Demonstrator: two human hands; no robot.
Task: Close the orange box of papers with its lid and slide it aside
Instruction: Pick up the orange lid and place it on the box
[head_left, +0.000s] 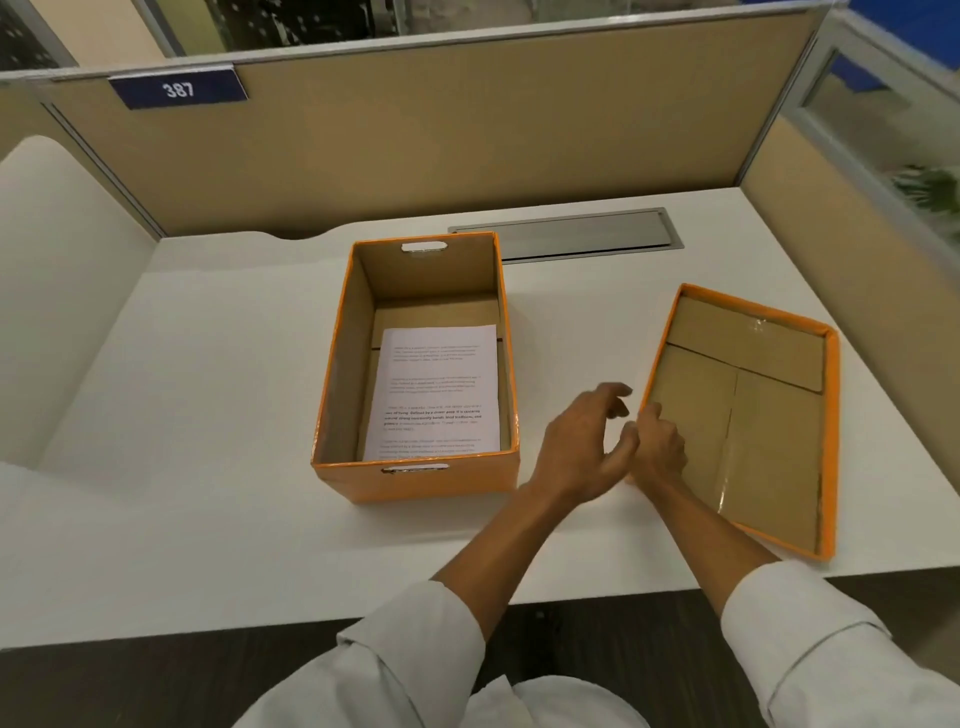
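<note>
An orange box (441, 480) stands open in the middle of the white desk, with printed papers (434, 389) lying flat on its bottom. Its orange lid (753, 415) lies upside down to the right, brown inside facing up. My right hand (657, 449) rests on the lid's left rim, fingers curled over the edge. My left hand (587, 447) hovers between box and lid, fingers spread and holding nothing, close beside my right hand.
A metal cable flap (566, 234) is set into the desk behind the box. Beige partition walls (467, 130) enclose the back and right. The desk's front edge (260, 631) runs near my sleeves. White desk surface extends left of the box.
</note>
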